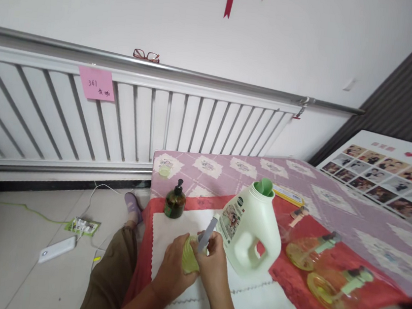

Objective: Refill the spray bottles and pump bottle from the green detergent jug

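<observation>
My left hand [175, 265] is wrapped around a small yellow-green ribbed container [189, 258], held above a white cloth. At the container's top, my right hand [213, 263] has its fingers closed around the lower part of a long grey piece [205, 236] with a pale tip, which stands up at a tilt. The fingers hide where the piece meets the container. Just right of my hands stands a big pale green detergent jug [256, 234] with a green cap [264, 186] in its mouth. A dark amber pump bottle [175, 203] stands upright behind my left hand.
Clear yellowish vessels with green handle-like tops [353, 280] stand on the red cloth [286, 297] at right. A small pale green lid [164, 170] lies near the table's back left corner. A radiator [190, 123] lines the wall. A power strip [82, 226] and cables lie on the floor.
</observation>
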Available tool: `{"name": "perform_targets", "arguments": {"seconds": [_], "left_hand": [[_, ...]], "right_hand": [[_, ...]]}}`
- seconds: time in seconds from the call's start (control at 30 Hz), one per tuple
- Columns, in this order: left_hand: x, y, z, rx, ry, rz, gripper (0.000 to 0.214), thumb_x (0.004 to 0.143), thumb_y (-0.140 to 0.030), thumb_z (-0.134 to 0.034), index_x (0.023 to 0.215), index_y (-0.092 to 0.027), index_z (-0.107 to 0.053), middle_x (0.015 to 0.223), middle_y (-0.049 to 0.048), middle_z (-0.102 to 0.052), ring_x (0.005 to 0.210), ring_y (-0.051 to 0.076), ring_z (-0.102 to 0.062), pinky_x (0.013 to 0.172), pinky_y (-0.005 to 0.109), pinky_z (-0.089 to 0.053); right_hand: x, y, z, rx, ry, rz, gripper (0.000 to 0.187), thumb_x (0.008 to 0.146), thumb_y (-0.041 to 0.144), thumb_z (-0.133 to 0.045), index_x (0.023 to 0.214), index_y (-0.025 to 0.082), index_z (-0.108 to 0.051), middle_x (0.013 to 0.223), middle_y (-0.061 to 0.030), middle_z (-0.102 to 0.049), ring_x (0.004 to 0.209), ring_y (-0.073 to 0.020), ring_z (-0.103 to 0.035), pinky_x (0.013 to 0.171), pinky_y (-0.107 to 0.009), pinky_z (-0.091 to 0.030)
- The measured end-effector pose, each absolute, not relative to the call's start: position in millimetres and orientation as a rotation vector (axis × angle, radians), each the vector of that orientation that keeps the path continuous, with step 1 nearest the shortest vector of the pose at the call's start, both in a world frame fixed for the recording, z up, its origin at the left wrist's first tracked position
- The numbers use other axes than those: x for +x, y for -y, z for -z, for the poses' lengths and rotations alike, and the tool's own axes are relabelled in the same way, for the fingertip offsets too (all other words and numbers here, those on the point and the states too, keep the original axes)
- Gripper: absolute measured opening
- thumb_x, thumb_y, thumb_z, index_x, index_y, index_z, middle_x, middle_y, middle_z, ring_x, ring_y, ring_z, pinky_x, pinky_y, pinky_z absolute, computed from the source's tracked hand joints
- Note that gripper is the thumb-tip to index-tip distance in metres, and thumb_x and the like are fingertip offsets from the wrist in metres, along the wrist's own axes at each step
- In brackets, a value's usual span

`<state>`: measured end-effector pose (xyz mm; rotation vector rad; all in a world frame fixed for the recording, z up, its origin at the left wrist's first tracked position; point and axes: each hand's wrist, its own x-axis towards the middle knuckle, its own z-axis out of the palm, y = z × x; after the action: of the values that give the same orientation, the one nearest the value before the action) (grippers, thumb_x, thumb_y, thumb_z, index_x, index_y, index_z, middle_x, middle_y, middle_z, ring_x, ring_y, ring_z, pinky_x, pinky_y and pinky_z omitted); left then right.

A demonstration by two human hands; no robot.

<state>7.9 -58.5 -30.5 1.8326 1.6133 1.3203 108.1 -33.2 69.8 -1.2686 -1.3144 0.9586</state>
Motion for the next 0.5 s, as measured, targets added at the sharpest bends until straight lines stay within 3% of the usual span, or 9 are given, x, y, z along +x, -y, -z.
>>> {"name": "perform_targets", "arguments": {"seconds": [0.13,0.23,0.33,0.5], "left_hand": [[9,58,33,1.862,-1.627,-1.342,0.076,0.068,-0.028,-0.066,0.136,-0.015,-0.034,0.134,0.02,-0.051,0.125,0.035,-0.049,0.104,0.054,-0.04],[9,58,33,1.846,-1.626,-1.345,0.077,0.068,-0.028,-0.066,0.137,-0.016,-0.033,0.133,0.0189,-0.051,0.125,0.035,-0.049,0.104,0.053,-0.04],[8,59,30,1.821,-1.615,-1.317,0.08,0.067,-0.029,-0.067,0.138,-0.018,-0.032,0.133,0.0177,-0.051,0.124,0.034,-0.05,0.104,0.053,-0.04],[7,59,23,1.765,-1.604,-1.279,0.078,0.068,-0.031,-0.067,0.137,-0.018,-0.033,0.134,0.0186,-0.05,0.125,0.035,-0.048,0.106,0.054,-0.037]], "right_hand": [[108,34,-68,-1.24,1.315,-0.976,0.035,0.066,0.032,-0.072,0.091,0.024,-0.05,0.085,-0.0007,-0.064,0.083,-0.0213,-0.064,0.078,-0.036,-0.052],[114,39,-67,-1.187,1.353,-1.072,0.046,0.072,0.036,-0.069,0.112,0.023,-0.051,0.109,-0.0068,-0.064,0.105,-0.0245,-0.061,0.092,-0.04,-0.048],[119,43,-65,-1.163,1.402,-1.136,0.04,0.081,0.041,-0.06,0.116,0.023,-0.055,0.125,-0.0099,-0.06,0.12,-0.0268,-0.054,0.099,-0.042,-0.044],[114,44,-65,-1.186,1.339,-1.105,0.032,0.079,0.041,-0.061,0.105,0.022,-0.061,0.113,-0.0084,-0.068,0.108,-0.0263,-0.062,0.09,-0.039,-0.05]]}}
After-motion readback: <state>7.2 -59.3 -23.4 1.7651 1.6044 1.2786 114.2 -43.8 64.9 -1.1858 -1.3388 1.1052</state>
